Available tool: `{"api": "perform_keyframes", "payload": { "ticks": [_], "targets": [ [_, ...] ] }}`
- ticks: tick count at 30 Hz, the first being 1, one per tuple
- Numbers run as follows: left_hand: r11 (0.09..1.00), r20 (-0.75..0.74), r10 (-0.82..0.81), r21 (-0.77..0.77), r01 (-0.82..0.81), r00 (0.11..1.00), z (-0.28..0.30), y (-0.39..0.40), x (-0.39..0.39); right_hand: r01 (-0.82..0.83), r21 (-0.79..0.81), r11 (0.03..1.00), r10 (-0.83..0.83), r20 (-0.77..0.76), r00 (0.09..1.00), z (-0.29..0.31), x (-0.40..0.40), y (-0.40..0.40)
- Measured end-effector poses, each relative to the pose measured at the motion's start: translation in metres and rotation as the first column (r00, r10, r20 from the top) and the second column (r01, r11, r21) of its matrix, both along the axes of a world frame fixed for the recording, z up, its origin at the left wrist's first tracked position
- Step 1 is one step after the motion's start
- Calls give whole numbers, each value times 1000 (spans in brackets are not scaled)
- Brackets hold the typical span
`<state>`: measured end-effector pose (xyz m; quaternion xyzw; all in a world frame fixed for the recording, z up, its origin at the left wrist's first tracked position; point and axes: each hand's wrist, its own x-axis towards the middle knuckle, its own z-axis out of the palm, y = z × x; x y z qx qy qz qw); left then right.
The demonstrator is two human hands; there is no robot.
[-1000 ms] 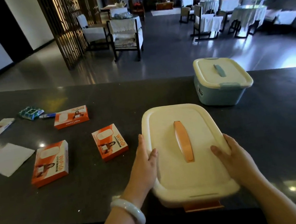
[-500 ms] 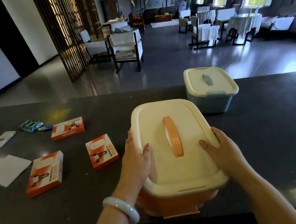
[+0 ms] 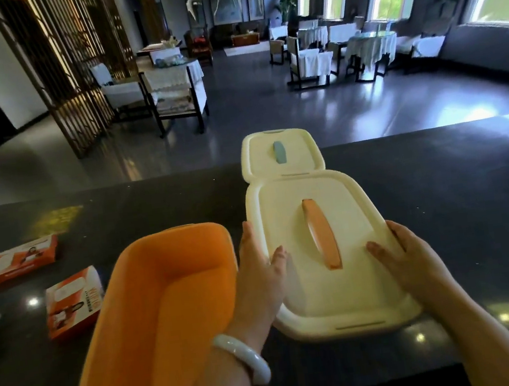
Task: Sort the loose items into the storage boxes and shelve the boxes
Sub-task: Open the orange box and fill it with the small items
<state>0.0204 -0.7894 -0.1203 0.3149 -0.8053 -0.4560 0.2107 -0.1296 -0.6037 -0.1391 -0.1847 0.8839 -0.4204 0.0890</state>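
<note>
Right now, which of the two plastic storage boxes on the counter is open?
The orange plastic storage box, left of both hands, stands open and empty. The other box, farther back, keeps its cream lid with the blue handle on.

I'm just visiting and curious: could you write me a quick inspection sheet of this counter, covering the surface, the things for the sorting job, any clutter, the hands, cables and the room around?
Surface: dark glossy counter, reflecting ceiling lights.
Job's things: orange box, open and empty as far as visible; its cream lid with an orange handle is held off to the right of it; a second box's cream lid with a blue handle beyond.
Clutter: orange-and-white cartons at left, partly cut off by the frame edge.
Hands: left hand and right hand grip the cream lid's opposite edges; white bangle on the left wrist.
Cables: nothing seen.
Surroundings: dining room with chairs, cloth-covered tables, lattice screen, windows.
</note>
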Motion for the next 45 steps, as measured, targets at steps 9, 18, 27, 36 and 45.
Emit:
{"api": "perform_keyframes", "payload": {
  "ticks": [9, 18, 27, 36, 45],
  "targets": [
    [980, 154, -31, 201, -1, 988, -86, 35, -31, 46, 123, 991, -62, 131, 989, -77, -25, 34],
    [987, 415, -43, -124, 103, 909, -126, 39, -24, 46, 224, 973, -62, 65, 996, -105, -13, 34],
    [940, 567, -12, -275, 203, 824, -122, 43, -19, 33, 437, 899, -8, -59, 998, -97, -12, 32],
    [896, 484, -142, -307, 319, 864, -70, 38, -18, -98, 377, 921, 178, -182, 967, -50, -3, -14],
    [792, 262, 143, -608, 48, 954, 14, -26, 48, -378, 242, 894, 436, -268, 859, 13, 44, -126]
  ]
}}
